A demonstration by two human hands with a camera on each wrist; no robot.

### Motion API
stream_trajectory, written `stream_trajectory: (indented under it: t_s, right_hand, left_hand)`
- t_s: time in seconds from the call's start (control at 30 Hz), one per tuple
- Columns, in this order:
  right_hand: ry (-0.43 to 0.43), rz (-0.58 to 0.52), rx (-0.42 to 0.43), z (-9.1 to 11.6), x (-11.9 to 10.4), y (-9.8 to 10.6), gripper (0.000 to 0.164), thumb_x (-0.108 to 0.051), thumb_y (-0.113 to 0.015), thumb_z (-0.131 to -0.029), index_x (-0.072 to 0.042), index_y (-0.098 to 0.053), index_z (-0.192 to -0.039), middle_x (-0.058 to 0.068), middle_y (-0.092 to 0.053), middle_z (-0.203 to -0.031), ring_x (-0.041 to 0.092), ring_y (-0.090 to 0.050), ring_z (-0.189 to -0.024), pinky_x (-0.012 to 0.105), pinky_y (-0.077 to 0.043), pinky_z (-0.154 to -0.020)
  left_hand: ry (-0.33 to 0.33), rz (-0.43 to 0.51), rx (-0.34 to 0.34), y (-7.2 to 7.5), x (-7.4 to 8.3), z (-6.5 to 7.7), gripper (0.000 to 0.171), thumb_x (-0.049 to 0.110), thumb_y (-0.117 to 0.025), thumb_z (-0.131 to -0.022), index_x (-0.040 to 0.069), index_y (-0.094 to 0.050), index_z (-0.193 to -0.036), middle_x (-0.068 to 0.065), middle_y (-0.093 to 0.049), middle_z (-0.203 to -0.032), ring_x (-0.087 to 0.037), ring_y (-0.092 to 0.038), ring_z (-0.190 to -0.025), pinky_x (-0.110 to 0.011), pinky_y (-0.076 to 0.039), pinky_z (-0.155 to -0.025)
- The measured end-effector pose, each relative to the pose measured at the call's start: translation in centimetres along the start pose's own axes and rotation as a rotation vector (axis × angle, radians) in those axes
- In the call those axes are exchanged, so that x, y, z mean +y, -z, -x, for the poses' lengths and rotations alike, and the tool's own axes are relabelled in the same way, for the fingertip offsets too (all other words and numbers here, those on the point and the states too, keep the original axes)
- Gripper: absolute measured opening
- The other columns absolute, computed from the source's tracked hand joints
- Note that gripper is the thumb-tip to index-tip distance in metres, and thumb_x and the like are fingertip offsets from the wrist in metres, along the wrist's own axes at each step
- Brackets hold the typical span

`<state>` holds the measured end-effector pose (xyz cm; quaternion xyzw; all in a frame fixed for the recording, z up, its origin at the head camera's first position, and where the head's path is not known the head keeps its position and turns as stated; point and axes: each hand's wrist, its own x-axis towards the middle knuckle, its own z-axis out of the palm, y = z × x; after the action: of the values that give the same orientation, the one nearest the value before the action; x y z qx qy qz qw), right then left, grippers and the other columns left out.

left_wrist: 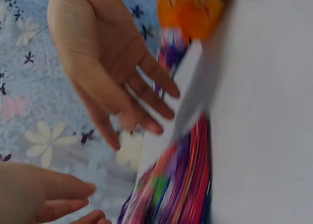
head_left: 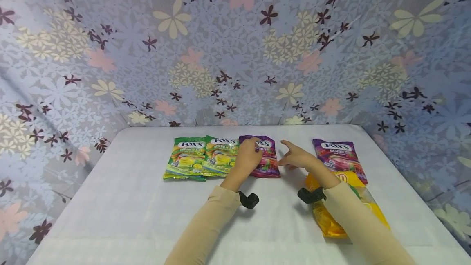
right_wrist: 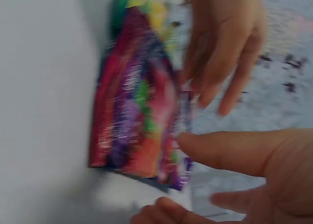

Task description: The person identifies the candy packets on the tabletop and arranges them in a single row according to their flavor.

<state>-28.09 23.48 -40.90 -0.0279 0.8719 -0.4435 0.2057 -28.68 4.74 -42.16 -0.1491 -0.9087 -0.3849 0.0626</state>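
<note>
Flower-patterned sheeting (head_left: 235, 52) rises behind and to both sides of the white surface (head_left: 128, 216) in front of you, and a row of candy bags lies toward its far edge. At the left end you have two green Spring Tea bags, the outer one (head_left: 187, 159) and the inner one (head_left: 220, 156), side by side with their edges meeting. Just right of them lies the middle purple Berries bag (head_left: 270, 155), flat, its print facing up and its lettering toward the far side.

Your left hand (head_left: 248, 155) is over the left part of that purple bag, hiding some of its label. Its fingers are loosely extended and you have nothing gripped in it; whether the fingertips touch the wrapper, you cannot tell. Your right hand (head_left: 297, 158) is just beside the same bag's right edge, thumb and fingers spread wide and holding nothing. Its thumb comes very near that edge, though contact is unclear, and both wrist views are blurred.

Farther right is another purple Berries bag (head_left: 339, 155), with a larger yellow bag (head_left: 325, 221) on its near side, partly under your right forearm. You wear beige sleeves (head_left: 206, 224) and a black wrist mount (head_left: 249, 200) on each arm.
</note>
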Motion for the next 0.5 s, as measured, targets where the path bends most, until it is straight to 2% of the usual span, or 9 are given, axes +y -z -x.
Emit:
stream_trajectory:
  t_s: [0.13, 0.2, 0.23, 0.3, 0.4, 0.47, 0.5]
  right_hand:
    - [0.036, 0.018, -0.017, 2.1, 0.2, 1.3, 0.091, -0.02, -0.069, -0.089, 0.003, -0.007, -0.152, 0.036, -0.048, -0.127, 0.043, -0.057, -0.106, 0.049, -0.052, -0.085]
    - [0.046, 0.02, -0.006, 3.1, 0.6, 2.3, 0.092, -0.023, -0.069, -0.09, 0.004, -0.006, -0.152, 0.037, -0.045, -0.129, 0.046, -0.056, -0.108, 0.051, -0.05, -0.088]
    - [0.043, 0.015, 0.004, 3.7, 0.8, 2.8, 0.093, -0.025, -0.069, -0.09, 0.004, -0.005, -0.152, 0.037, -0.044, -0.129, 0.047, -0.054, -0.109, 0.052, -0.049, -0.089]
    - [0.027, 0.008, 0.036, 4.7, 1.6, 3.9, 0.094, -0.029, -0.068, -0.091, 0.004, -0.004, -0.152, 0.038, -0.041, -0.131, 0.048, -0.053, -0.111, 0.054, -0.047, -0.091]
    - [-0.003, -0.002, 0.089, 6.3, 3.2, 5.7, 0.094, -0.032, -0.064, -0.094, 0.006, -0.001, -0.151, 0.04, -0.036, -0.134, 0.049, -0.052, -0.112, 0.056, -0.045, -0.093]
    - [-0.032, -0.001, 0.131, 7.2, 4.5, 6.8, 0.093, -0.034, -0.062, -0.095, 0.007, 0.0, -0.15, 0.041, -0.033, -0.136, 0.048, -0.053, -0.112, 0.054, -0.045, -0.094]
    - [-0.043, -0.004, 0.149, 7.6, 5.1, 7.3, 0.092, -0.034, -0.061, -0.096, 0.008, 0.001, -0.15, 0.042, -0.032, -0.137, 0.048, -0.053, -0.112, 0.054, -0.045, -0.094]
  left_hand:
    - [0.002, 0.172, -0.085, -2.0, 0.7, -0.4, 0.036, 0.007, -0.066, -0.09, -0.001, -0.062, -0.124, -0.015, -0.066, -0.109, -0.021, -0.065, -0.085, -0.033, -0.053, -0.075]
    - [0.025, 0.22, -0.12, -2.9, 1.2, -0.6, 0.036, 0.009, -0.066, -0.09, 0.0, -0.062, -0.125, -0.014, -0.066, -0.112, -0.022, -0.065, -0.094, -0.038, -0.05, -0.086]
    - [0.034, 0.226, -0.132, -3.3, 1.4, -0.7, 0.036, 0.011, -0.067, -0.09, 0.001, -0.063, -0.124, -0.014, -0.066, -0.113, -0.022, -0.064, -0.097, -0.043, -0.044, -0.095]
    - [0.062, 0.252, -0.164, -4.0, 1.9, -0.8, 0.036, 0.012, -0.067, -0.09, 0.002, -0.063, -0.124, -0.013, -0.066, -0.114, -0.023, -0.063, -0.101, -0.047, -0.041, -0.098]
    - [0.109, 0.288, -0.21, -5.0, 2.6, -1.0, 0.035, 0.014, -0.067, -0.091, 0.003, -0.064, -0.123, -0.012, -0.067, -0.111, -0.024, -0.062, -0.101, -0.042, -0.042, -0.097]
    - [0.131, 0.288, -0.247, -5.7, 2.9, -1.2, 0.035, 0.015, -0.066, -0.091, 0.003, -0.064, -0.124, -0.011, -0.068, -0.108, -0.023, -0.063, -0.098, -0.034, -0.051, -0.084]
    - [0.14, 0.285, -0.267, -6.1, 3.0, -1.3, 0.035, 0.016, -0.066, -0.091, 0.003, -0.064, -0.124, -0.01, -0.068, -0.106, -0.022, -0.063, -0.097, -0.031, -0.051, -0.082]
